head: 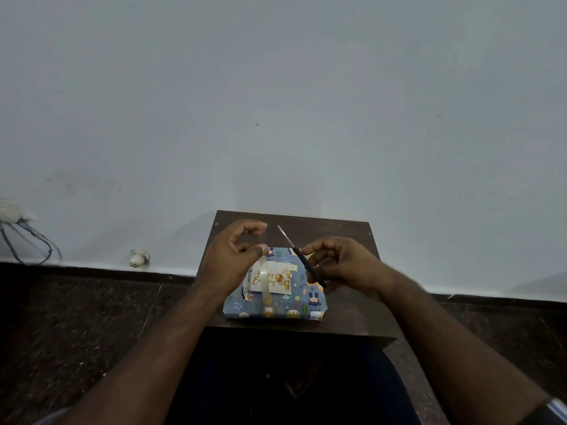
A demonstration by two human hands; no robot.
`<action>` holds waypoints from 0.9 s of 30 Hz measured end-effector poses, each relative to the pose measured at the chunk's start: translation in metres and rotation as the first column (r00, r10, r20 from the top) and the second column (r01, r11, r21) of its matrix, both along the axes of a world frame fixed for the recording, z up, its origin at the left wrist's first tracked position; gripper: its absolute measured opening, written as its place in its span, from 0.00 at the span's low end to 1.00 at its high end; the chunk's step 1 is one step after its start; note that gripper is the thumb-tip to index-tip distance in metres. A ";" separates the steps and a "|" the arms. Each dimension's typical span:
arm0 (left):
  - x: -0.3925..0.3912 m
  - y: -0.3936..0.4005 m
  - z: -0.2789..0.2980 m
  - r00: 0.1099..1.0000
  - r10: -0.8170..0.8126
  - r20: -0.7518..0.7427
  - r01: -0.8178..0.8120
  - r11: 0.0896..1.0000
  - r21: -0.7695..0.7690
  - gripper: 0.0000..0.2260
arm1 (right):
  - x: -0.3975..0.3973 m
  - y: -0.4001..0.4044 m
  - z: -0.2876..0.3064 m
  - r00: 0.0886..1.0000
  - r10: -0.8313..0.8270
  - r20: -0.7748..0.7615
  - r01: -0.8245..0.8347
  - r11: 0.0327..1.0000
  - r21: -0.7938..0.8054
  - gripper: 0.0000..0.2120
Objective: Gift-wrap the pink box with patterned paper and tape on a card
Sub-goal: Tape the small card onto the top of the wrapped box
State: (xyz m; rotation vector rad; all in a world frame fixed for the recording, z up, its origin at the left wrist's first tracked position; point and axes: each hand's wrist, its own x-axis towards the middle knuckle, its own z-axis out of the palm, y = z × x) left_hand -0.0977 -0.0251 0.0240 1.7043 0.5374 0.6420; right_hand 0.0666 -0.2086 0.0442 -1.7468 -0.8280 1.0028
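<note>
A plain pale grey-blue wall (276, 102) fills most of the view, lit softly and evenly, with a few faint smudges low on the left. Where it meets the dark speckled stone floor (76, 317) runs a dark skirting band (92, 269). A small dark brown wooden tabletop (346, 237) stands close against the wall. At far left, some cables (27, 240) hang down, and a small white object (138, 258) lies by the wall's foot.
</note>
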 end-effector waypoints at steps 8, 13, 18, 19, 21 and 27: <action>-0.001 -0.001 0.000 0.998 -0.065 -0.018 0.065 0.998 -0.010 0.17 | 0.017 0.001 0.046 0.911 0.285 0.298 -0.234 0.952 -0.195 0.17; -0.001 -0.002 0.002 0.997 -0.081 -0.010 0.081 0.997 -0.005 0.17 | 0.018 0.012 0.054 0.832 0.353 0.427 -0.260 0.929 -0.263 0.15; 0.000 -0.003 0.003 0.996 -0.094 -0.006 0.094 0.995 -0.027 0.18 | 0.018 0.019 0.055 0.788 0.387 0.479 -0.273 0.917 -0.290 0.15; 0.001 -0.003 0.003 0.996 -0.094 -0.006 0.094 0.995 -0.028 0.19 | 0.018 0.020 0.056 0.785 0.387 0.483 -0.273 0.917 -0.291 0.15; 0.001 -0.003 0.004 0.996 -0.091 -0.008 0.091 0.995 -0.026 0.18 | 0.019 0.021 0.055 0.781 0.380 0.496 -0.267 0.921 -0.285 0.15; 0.000 -0.004 0.004 0.995 -0.094 -0.015 0.094 0.995 -0.015 0.19 | 0.022 0.022 0.052 0.741 0.367 0.563 -0.249 0.928 -0.277 0.16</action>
